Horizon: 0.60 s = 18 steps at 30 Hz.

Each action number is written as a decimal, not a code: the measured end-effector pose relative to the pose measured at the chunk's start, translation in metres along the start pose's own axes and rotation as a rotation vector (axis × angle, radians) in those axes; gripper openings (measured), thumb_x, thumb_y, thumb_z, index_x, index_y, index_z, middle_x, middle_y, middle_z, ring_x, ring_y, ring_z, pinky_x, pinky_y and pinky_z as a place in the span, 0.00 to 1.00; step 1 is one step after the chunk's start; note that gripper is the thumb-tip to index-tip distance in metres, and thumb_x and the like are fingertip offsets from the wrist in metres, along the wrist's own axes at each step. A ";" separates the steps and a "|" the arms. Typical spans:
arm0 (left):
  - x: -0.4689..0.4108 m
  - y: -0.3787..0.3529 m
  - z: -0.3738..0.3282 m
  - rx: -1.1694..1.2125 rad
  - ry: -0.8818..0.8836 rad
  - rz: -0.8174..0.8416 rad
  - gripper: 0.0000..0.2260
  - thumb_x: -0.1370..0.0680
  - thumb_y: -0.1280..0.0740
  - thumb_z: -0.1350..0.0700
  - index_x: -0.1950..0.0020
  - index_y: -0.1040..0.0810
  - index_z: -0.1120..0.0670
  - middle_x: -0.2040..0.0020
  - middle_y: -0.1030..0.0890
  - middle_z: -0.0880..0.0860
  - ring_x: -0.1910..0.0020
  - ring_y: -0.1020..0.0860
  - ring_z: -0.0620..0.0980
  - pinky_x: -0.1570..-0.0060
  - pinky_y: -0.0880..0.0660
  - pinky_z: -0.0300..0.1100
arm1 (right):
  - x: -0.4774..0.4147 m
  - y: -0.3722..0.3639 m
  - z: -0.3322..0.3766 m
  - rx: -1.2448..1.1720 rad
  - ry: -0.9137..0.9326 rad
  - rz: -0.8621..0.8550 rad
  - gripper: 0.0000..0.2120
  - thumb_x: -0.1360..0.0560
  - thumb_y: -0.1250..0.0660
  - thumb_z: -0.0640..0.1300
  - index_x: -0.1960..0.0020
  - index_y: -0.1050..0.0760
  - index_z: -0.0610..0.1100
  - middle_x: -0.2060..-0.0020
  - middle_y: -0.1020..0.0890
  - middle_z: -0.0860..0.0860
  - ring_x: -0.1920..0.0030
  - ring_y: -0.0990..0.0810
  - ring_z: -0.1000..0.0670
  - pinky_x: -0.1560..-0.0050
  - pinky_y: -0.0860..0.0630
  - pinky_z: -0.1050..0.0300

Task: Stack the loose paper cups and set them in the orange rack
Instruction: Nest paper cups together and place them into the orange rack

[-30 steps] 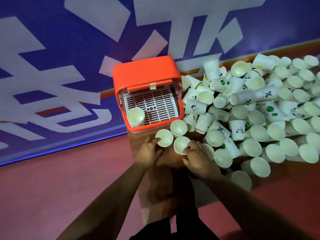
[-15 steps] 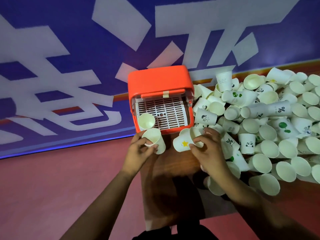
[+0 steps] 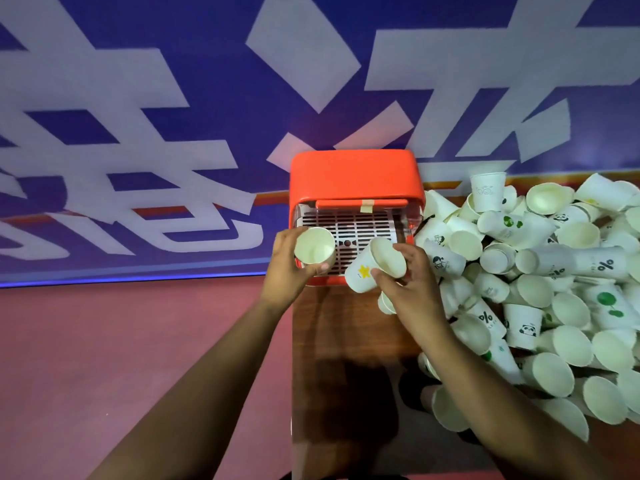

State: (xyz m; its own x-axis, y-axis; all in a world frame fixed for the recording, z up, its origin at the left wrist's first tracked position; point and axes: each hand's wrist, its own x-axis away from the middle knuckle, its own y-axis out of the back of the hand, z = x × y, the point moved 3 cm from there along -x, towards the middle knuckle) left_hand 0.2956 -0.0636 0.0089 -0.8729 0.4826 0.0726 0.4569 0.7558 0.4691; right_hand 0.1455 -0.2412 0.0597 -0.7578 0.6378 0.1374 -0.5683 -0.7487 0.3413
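Note:
The orange rack (image 3: 353, 174) stands at the far end of a wooden table, its white slotted tray (image 3: 349, 230) facing me. My left hand (image 3: 287, 268) grips a white paper cup (image 3: 314, 250) upright over the rack's front left corner, hiding what lies beneath. My right hand (image 3: 405, 282) holds a tilted cup with a yellow star (image 3: 363, 271), a second cup (image 3: 388, 257) nested in its mouth, in front of the tray. Another cup (image 3: 386, 303) peeks out under that hand; whether it is held I cannot tell.
A large heap of loose paper cups (image 3: 540, 278) covers the right side of the table, some printed with pandas, green dots or percent signs. Bare wooden table (image 3: 332, 341) lies between my arms. A red floor (image 3: 121, 358) and a blue-and-white banner (image 3: 173, 98) sit to the left and behind.
Both hands took cups from the table in front of the rack and lifted them. The left cup now sits over the rack's left corner; the right pair is raised before the tray.

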 end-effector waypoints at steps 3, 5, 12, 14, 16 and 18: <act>-0.007 -0.009 0.007 -0.075 0.025 -0.014 0.34 0.34 0.19 0.57 0.31 0.28 0.52 0.38 0.30 0.49 0.39 0.30 0.46 0.38 0.27 0.42 | -0.003 0.001 -0.001 -0.013 0.018 0.000 0.26 0.29 0.25 0.40 0.37 0.31 0.52 0.45 0.23 0.63 0.43 0.23 0.58 0.40 0.24 0.49; -0.009 -0.014 0.015 -0.146 0.039 -0.010 0.35 0.36 0.17 0.58 0.32 0.27 0.54 0.39 0.29 0.51 0.38 0.29 0.51 0.38 0.27 0.49 | -0.006 0.002 -0.001 -0.006 0.020 0.004 0.27 0.29 0.25 0.40 0.35 0.32 0.51 0.42 0.23 0.59 0.42 0.23 0.57 0.40 0.24 0.49; -0.008 -0.020 0.038 -0.233 0.019 0.086 0.42 0.35 0.18 0.57 0.24 0.33 0.52 0.36 0.31 0.56 0.35 0.31 0.57 0.34 0.29 0.51 | -0.023 -0.019 -0.003 0.037 0.015 0.058 0.29 0.34 0.26 0.54 0.36 0.31 0.56 0.41 0.25 0.60 0.39 0.25 0.56 0.38 0.26 0.45; -0.007 -0.015 0.040 -0.243 -0.006 0.109 0.43 0.33 0.19 0.57 0.22 0.35 0.52 0.34 0.31 0.57 0.34 0.32 0.56 0.33 0.30 0.49 | -0.028 -0.030 -0.001 0.032 0.031 0.084 0.29 0.33 0.25 0.51 0.35 0.32 0.55 0.40 0.25 0.60 0.38 0.26 0.56 0.37 0.27 0.46; -0.004 -0.005 0.038 -0.215 -0.017 0.083 0.38 0.30 0.21 0.56 0.23 0.34 0.52 0.34 0.31 0.55 0.34 0.31 0.51 0.33 0.30 0.46 | -0.033 -0.041 0.002 0.025 0.048 0.122 0.31 0.32 0.24 0.50 0.33 0.32 0.53 0.38 0.25 0.59 0.37 0.26 0.57 0.36 0.27 0.48; 0.000 0.010 0.031 -0.132 -0.042 0.014 0.26 0.25 0.25 0.56 0.28 0.27 0.53 0.36 0.27 0.50 0.36 0.28 0.45 0.34 0.28 0.46 | -0.038 -0.052 0.005 0.050 0.074 0.160 0.32 0.32 0.23 0.49 0.32 0.32 0.53 0.38 0.24 0.58 0.38 0.26 0.57 0.36 0.27 0.51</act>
State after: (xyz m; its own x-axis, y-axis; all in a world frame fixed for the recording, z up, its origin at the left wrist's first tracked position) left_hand 0.3049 -0.0423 -0.0139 -0.8570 0.5134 0.0442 0.4403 0.6850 0.5804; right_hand 0.2053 -0.2257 0.0411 -0.8598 0.4949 0.1257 -0.4232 -0.8284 0.3669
